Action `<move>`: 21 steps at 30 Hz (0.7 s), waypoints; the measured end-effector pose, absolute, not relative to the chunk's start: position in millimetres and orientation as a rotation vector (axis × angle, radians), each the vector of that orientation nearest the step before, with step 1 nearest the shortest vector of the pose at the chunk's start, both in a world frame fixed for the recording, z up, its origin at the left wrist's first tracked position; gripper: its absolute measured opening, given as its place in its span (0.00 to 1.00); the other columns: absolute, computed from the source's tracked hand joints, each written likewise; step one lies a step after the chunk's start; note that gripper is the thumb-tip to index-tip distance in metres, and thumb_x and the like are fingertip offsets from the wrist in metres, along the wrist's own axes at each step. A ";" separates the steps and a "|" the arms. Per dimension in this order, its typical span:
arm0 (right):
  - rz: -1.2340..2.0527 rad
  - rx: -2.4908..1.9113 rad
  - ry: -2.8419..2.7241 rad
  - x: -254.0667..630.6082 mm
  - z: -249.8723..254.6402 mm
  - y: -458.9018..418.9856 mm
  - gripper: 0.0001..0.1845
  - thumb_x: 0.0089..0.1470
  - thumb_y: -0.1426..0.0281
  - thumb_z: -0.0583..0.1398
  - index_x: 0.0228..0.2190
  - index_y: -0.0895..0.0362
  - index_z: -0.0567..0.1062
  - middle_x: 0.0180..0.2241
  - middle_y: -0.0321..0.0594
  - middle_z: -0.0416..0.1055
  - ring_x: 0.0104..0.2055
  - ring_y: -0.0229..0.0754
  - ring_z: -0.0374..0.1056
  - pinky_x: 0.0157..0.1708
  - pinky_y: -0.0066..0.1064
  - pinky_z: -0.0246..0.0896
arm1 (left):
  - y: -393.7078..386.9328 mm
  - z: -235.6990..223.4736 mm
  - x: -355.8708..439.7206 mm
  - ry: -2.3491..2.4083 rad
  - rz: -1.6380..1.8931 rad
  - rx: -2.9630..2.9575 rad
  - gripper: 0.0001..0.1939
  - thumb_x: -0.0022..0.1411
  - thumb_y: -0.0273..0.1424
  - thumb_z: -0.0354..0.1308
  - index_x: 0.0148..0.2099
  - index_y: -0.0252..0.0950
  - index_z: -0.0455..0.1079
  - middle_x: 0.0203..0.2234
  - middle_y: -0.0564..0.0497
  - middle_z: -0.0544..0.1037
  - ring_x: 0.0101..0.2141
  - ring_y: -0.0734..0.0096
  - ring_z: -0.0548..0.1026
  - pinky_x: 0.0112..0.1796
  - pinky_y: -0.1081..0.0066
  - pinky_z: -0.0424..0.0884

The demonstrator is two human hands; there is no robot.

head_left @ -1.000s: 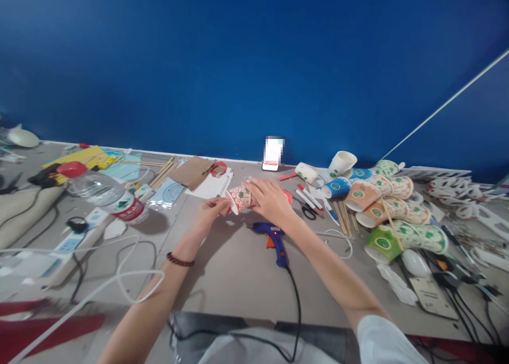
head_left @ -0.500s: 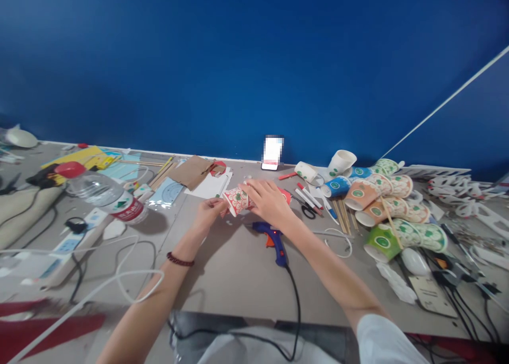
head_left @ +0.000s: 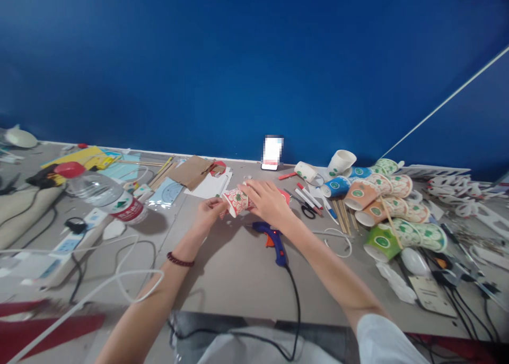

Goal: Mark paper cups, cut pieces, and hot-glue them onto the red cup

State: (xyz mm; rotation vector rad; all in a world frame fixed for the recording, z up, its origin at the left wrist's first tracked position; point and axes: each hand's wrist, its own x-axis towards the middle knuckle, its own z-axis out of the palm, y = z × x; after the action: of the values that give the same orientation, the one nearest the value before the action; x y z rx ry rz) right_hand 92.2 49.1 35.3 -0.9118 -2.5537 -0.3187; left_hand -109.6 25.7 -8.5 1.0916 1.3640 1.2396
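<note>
A red-and-white patterned paper cup (head_left: 237, 200) lies on its side above the table, its open rim toward the left. My right hand (head_left: 268, 200) wraps over it from above, and the cup's red end shows past the fingers. At the rim, my left hand (head_left: 209, 213) is closed with its fingertips pinching a small red-patterned piece that seems joined to the cup; the exact join is too small to make out. Just below my right hand, a blue glue gun (head_left: 274, 239) with an orange trigger lies on the table, its small light glowing.
A lit phone (head_left: 272, 152) leans against the blue wall. Right of my hands are scissors (head_left: 308, 210), markers (head_left: 308, 198), wooden sticks (head_left: 344, 218) and several paper cups (head_left: 384, 243). A water bottle (head_left: 105, 194), power strip (head_left: 75, 244) and cardboard (head_left: 193, 171) lie to the left. White cables loop nearby.
The cup and both hands have shifted very slightly to the left. Both hands keep the same hold, and the glue gun stays where it was.
</note>
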 end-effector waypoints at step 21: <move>-0.301 -0.916 -2.567 91.8 37.4 47.5 0.31 0.51 0.74 0.62 0.56 0.59 0.62 0.53 0.50 0.65 0.52 0.50 0.62 0.49 0.39 0.56 | 25.0 -9.3 -108.7 1.363 1.232 1.082 0.09 0.43 0.34 0.62 0.20 0.35 0.68 0.11 0.57 0.67 0.16 0.79 0.62 0.21 0.75 0.57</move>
State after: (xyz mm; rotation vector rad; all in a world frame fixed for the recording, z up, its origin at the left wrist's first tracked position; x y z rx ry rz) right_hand 91.8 47.5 37.4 -0.9158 -2.5665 -0.3007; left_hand -108.7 25.0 -9.3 1.0815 1.3627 1.2323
